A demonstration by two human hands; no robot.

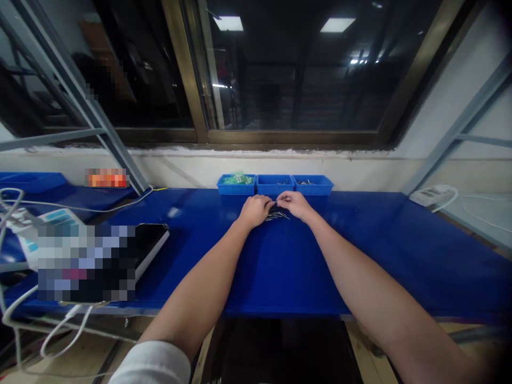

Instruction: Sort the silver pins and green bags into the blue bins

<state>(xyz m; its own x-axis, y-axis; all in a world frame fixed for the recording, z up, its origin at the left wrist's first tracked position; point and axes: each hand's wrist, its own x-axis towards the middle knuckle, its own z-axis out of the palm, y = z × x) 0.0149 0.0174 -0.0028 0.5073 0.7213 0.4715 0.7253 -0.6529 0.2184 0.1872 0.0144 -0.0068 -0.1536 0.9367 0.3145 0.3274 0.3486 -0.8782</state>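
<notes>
My left hand (256, 209) and my right hand (294, 205) meet near the back of the blue tabletop. A thin, light-coloured piece (275, 202) spans the small gap between their fingertips; it is too small to name. Both hands are closed in a pinch on it. Just below them lies a loose pile of slim metal pins (277, 215), partly covered by my left hand. Behind the hands stand three blue bins: the left bin (237, 189) holds green and clear material, while the middle bin (274, 189) and right bin (314, 189) hold small metal parts.
A dark device with a white side (154, 250), partly blurred out, lies on the left with white cables (80, 314). A white power strip (430, 195) sits at the right edge. Grey metal posts rise on both sides before the window. The blue table (288, 266) ends close to my body.
</notes>
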